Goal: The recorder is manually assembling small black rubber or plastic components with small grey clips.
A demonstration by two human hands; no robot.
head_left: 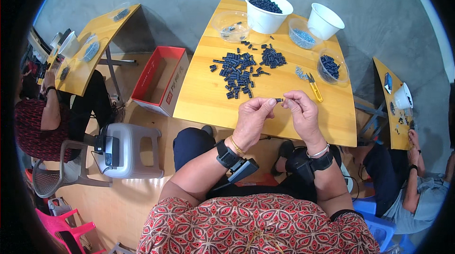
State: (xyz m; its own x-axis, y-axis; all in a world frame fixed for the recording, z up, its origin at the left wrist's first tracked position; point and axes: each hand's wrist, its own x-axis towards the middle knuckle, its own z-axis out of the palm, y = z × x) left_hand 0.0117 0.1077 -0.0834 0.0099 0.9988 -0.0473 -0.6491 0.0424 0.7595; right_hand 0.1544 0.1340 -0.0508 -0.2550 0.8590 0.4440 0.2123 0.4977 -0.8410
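On the table point(204, 78), piled parts point(239, 71) lie before a tub point(267, 23) and left of the snips point(314, 88).

Yellow table point(204, 100), black pieces point(233, 69), seemingly plastic

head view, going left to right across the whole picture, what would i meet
White bucket on the left table, red-edged box, left hand, small black piece, right hand, clear tub of black pieces, white bucket on the right table.
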